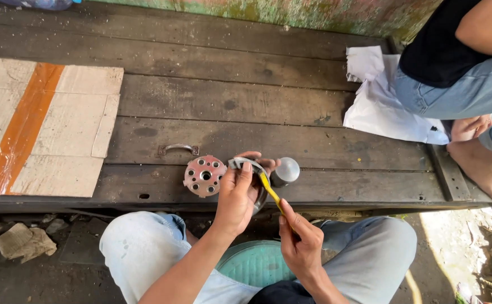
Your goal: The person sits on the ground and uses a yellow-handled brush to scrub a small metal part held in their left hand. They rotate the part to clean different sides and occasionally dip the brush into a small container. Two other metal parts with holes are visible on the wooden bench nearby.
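Low in the middle of the frame, the left hand [236, 197] was curled tight around a grey metal ring [250, 169], thumb pressed on its upper edge and fingers wrapped behind, holding it just above the front edge of the wooden platform [229, 101]. The right hand [301, 245] pinched a yellow-handled brush [272, 196] between thumb and fingers, closed firmly on the handle, the tip reaching up into the ring's inner face. Whether bristles touched metal was too small to tell.

Just left of the ring lay a round metal disc [204, 175], pinkish-grey and drilled with a ring of holes around a centre bore, flat on the planks. Just right of the ring stood a small metal cylinder [285, 171] with a smooth domed cap. A curved metal handle [179, 148] sat bolted to a plank above the disc.

The planks were dark, weathered and stained. At the left edge lay a pale board [83, 135] with an orange stripe [23, 129]. In the upper right, crumpled white paper [381, 107] lay beside another person's bare foot [479, 163]. A teal ribbed lid [254, 264] showed between the knees.
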